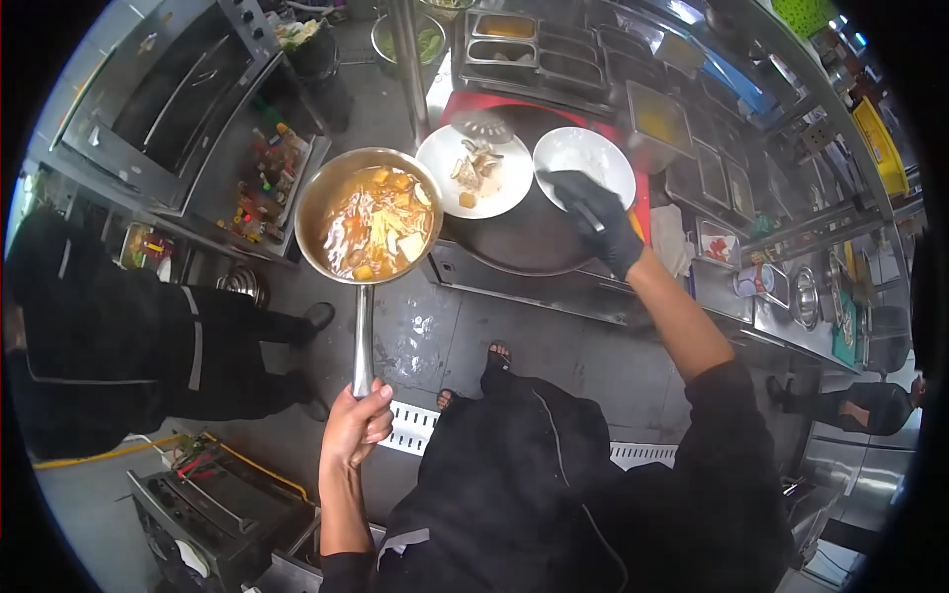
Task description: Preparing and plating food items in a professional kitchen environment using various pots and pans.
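My bare left hand (pixel 357 421) grips the metal handle of a steel saucepan (pixel 364 278), raised left of the plates. Reddish-brown broth with yellow cubes, pale strips and other pieces (pixel 382 230) fills much of it. In a black glove, my right hand (pixel 597 219) is closed around the handle of a slotted metal spoon (pixel 482 127), whose blurred head hangs over the left white plate (pixel 511 194). That plate holds a small heap of mixed food pieces (pixel 477 172). The right white plate (pixel 619 159), partly behind my right hand, bears some whitish stuff I cannot identify.
Both plates stand on a large dark round tray (pixel 519 248) over a red surface (pixel 643 194). Steel food containers (pixel 567 63) line the counter behind. A person in black (pixel 215 333) stands at left, near an oven (pixel 167 96) and bottles (pixel 270 178). Another person (pixel 860 408) is at far right.
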A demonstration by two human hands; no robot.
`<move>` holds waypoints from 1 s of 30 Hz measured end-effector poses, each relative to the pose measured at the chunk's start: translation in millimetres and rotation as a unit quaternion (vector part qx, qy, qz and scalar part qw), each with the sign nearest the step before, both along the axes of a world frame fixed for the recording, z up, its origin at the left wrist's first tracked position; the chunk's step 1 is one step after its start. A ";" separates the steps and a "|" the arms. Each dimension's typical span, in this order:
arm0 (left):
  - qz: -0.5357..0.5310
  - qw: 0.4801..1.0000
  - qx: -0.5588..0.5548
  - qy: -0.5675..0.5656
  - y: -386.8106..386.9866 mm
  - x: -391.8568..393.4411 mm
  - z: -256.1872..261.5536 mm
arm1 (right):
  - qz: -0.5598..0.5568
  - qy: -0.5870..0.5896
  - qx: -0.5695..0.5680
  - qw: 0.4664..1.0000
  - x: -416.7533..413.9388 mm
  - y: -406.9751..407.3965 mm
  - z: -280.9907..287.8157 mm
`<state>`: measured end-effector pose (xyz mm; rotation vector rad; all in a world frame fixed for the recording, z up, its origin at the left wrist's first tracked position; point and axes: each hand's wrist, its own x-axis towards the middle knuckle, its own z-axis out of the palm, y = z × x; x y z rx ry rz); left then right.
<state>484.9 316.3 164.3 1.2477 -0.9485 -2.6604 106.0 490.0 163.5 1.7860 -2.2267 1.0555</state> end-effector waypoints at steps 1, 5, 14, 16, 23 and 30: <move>-0.017 1.000 -0.011 -0.002 -1.9 -0.9 -1.2 | -0.046 -0.106 -0.047 0.992 0.6 0.1 4.3; -0.058 0.998 -0.024 0.008 -12.3 -3.0 -12.3 | -0.017 -0.266 -0.201 0.943 6.7 13.5 39.0; -0.127 0.991 -0.023 0.024 -36.9 -7.1 -8.9 | 0.232 0.189 0.124 0.946 7.3 -42.7 123.8; -0.133 0.991 -0.023 0.021 -38.9 -8.4 -5.0 | 0.291 0.085 0.121 0.945 3.6 -57.6 133.2; -0.121 0.991 0.014 0.056 -35.6 -29.6 6.5 | 0.179 -0.169 0.092 0.965 -55.1 -31.7 120.8; -0.106 0.992 0.014 0.062 -23.0 -47.8 7.7 | 0.097 -0.475 -0.012 0.874 -22.1 -7.8 27.6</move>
